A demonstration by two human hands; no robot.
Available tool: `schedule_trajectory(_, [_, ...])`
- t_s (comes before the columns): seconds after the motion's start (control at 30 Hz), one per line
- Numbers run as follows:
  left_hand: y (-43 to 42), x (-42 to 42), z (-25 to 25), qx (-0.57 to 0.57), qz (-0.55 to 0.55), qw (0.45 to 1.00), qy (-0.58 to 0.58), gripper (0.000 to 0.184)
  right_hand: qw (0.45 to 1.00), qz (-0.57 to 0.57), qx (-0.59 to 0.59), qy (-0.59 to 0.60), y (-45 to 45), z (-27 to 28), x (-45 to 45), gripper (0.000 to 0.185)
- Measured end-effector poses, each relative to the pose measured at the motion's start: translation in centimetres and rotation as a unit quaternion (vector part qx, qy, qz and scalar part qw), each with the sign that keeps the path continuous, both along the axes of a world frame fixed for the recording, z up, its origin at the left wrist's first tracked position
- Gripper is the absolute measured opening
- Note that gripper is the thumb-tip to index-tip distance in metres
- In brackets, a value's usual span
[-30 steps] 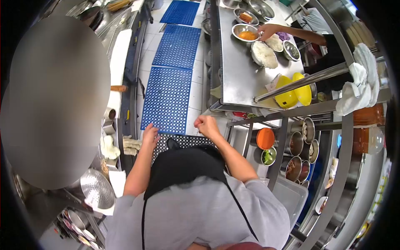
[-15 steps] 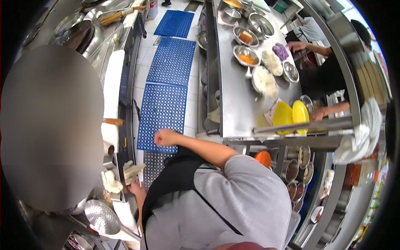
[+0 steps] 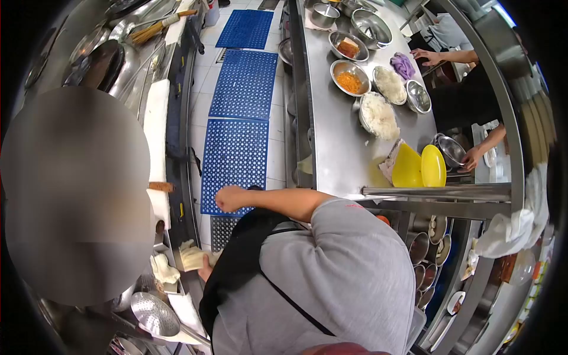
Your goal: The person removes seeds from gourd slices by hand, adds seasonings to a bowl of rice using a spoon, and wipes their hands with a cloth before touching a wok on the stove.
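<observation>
My right hand (image 3: pixel 232 199) is closed in a loose fist, held out above the blue perforated floor mat (image 3: pixel 235 163). I see nothing sticking out of it. Low beside the stove edge, my left hand (image 3: pixel 205 270) is closed on a folded beige cloth (image 3: pixel 191 258); its fingers are partly hidden by the cloth and my black apron (image 3: pixel 234 260). Another pale cloth (image 3: pixel 164 270) lies just left of it. A perforated metal strainer (image 3: pixel 155 313) rests below, with its handle pointing toward my body.
On the right, a steel counter (image 3: pixel 337 151) holds bowls of shredded orange food (image 3: pixel 351 78), white shreds (image 3: pixel 379 116) and a yellow container (image 3: pixel 407 167). Across it, a co-worker's hand (image 3: pixel 471 160) touches a metal bowl (image 3: pixel 451 150). Woks and a brush (image 3: pixel 148 32) lie upper left.
My left hand and the cloth have shifted down and right. My right fist has moved slightly left. The co-worker's lower hand, now at the metal bowl, shows more clearly. The view has shifted a little.
</observation>
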State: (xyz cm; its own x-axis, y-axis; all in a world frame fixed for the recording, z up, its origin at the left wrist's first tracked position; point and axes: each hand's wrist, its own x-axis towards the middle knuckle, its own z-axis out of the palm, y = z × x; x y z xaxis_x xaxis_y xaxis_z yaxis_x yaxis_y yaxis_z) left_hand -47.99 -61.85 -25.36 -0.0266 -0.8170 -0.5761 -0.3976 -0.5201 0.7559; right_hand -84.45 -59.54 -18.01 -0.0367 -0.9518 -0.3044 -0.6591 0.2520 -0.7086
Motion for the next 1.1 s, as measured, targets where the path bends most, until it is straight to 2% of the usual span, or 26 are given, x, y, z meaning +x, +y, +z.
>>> schedule_trajectory(0.03, [0.3,-0.2,1.5,0.024,-0.023,0.999,-0.020,0.047,0.999,0.029,-0.028,-0.019,-0.8,-0.3,2.5,0.011])
schedule_trajectory(0.07, [-2.2,2.6,-2.3,0.176,-0.047,0.974,0.134,0.048,0.996,0.061,-0.057,-0.036,-1.2,-0.6,5.0,0.012])
schedule_trajectory(0.1, [-1.4,1.9,-1.1,0.210,0.005,0.940,0.268,0.045,0.985,0.124,-0.084,-0.081,-1.1,0.8,6.8,0.014])
schedule_trajectory(0.13, [-0.5,-0.7,2.5,0.237,0.058,0.885,0.396,0.043,0.980,0.114,-0.099,-0.132,-0.9,1.0,9.3,0.019])
schedule_trajectory(0.17, [0.2,-3.3,6.3,0.256,0.110,0.810,0.516,0.041,0.982,0.112,-0.107,-0.103,-1.2,0.0,11.3,0.021])
schedule_trajectory(0.23, [1.2,-5.0,11.5,0.174,0.052,0.809,0.559,0.041,0.985,0.111,-0.123,-0.052,-1.6,-3.2,15.2,0.024])
schedule_trajectory(0.27, [0.7,-2.6,9.2,0.186,0.022,0.830,0.525,0.046,0.990,0.083,-0.026,-0.110,-1.3,0.7,14.7,0.023])
schedule_trajectory(0.37, [1.1,0.3,7.1,0.115,0.002,0.899,0.422,0.050,0.996,0.058,-0.043,-0.045,-0.8,3.4,15.4,0.023])
schedule_trajectory(0.4, [1.3,1.2,3.8,0.096,0.076,0.900,0.418,0.044,0.991,0.124,-0.036,-0.025,-0.4,4.1,16.0,0.022])
schedule_trajectory(0.47, [1.9,2.0,1.6,0.098,0.126,0.894,0.419,0.041,0.963,0.270,-0.026,0.010,-0.9,5.6,18.5,0.021])
schedule_trajectory(0.5, [2.0,1.7,1.5,0.115,0.128,0.883,0.438,0.039,0.959,0.215,0.083,-0.167,-1.0,6.4,18.8,0.020])
schedule_trajectory(0.53, [2.4,1.0,1.9,0.134,0.128,0.868,0.461,0.038,0.908,0.161,0.194,-0.336,-1.3,7.2,19.3,0.018])
schedule_trajectory(0.57, [2.9,0.5,2.0,0.148,0.136,0.850,0.486,0.036,0.812,0.121,0.311,-0.480,-2.0,7.9,20.8,0.017])
schedule_trajectory(0.63, [3.7,-1.4,3.8,0.157,0.171,0.806,0.545,0.034,0.805,-0.144,0.153,-0.555,-1.7,3.2,22.9,0.010])
schedule_trajectory(0.67, [3.5,-2.4,5.1,0.157,0.192,0.778,0.578,0.033,0.779,-0.303,0.059,-0.546,-3.1,-4.2,25.5,0.011])
schedule_trajectory(0.7, [3.2,-3.5,6.1,0.153,0.212,0.746,0.612,0.032,0.924,-0.242,-0.062,-0.288,-1.5,3.6,24.4,0.015])
schedule_trajectory(0.73, [3.0,-4.2,7.2,0.147,0.234,0.716,0.641,0.031,0.975,-0.103,-0.132,-0.144,-2.4,2.2,22.6,0.019])
schedule_trajectory(0.77, [2.6,-4.5,8.1,0.137,0.249,0.695,0.660,0.030,0.982,-0.031,-0.183,0.016,-2.3,3.2,22.1,0.020])
schedule_trajectory(0.8, [2.4,-4.5,9.0,0.132,0.262,0.686,0.666,0.030,0.989,0.028,-0.142,0.009,-1.6,5.0,22.2,0.019])
schedule_trajectory(0.83, [2.2,-4.4,9.6,0.128,0.272,0.686,0.663,0.030,0.971,0.118,-0.192,0.079,-0.8,4.5,22.2,0.020])
schedule_trajectory(0.93, [2.1,-3.6,8.6,0.123,0.265,0.716,0.634,0.027,0.863,0.330,-0.292,0.247,1.5,3.9,21.4,0.027])
schedule_trajectory(0.97, [2.1,-3.1,7.3,0.122,0.254,0.731,0.622,0.028,0.855,0.355,-0.286,0.249,1.7,3.9,21.3,0.028])
schedule_trajectory(1.0, [1.5,-3.4,3.6,0.135,0.281,0.765,0.563,0.026,0.847,0.378,-0.278,0.249,1.9,3.7,21.2,0.028])
schedule_trajectory(1.03, [1.6,-3.1,3.8,0.092,0.262,0.796,0.537,0.026,0.841,0.399,-0.268,0.250,2.3,3.2,21.1,0.029])
schedule_trajectory(1.07, [1.7,-2.9,4.0,0.050,0.241,0.824,0.510,0.025,0.865,0.394,-0.211,0.229,2.0,2.7,21.2,0.029])
schedule_trajectory(1.1, [1.6,-2.7,4.1,0.008,0.217,0.849,0.482,0.026,0.879,0.405,-0.196,0.160,1.6,3.1,21.0,0.029])
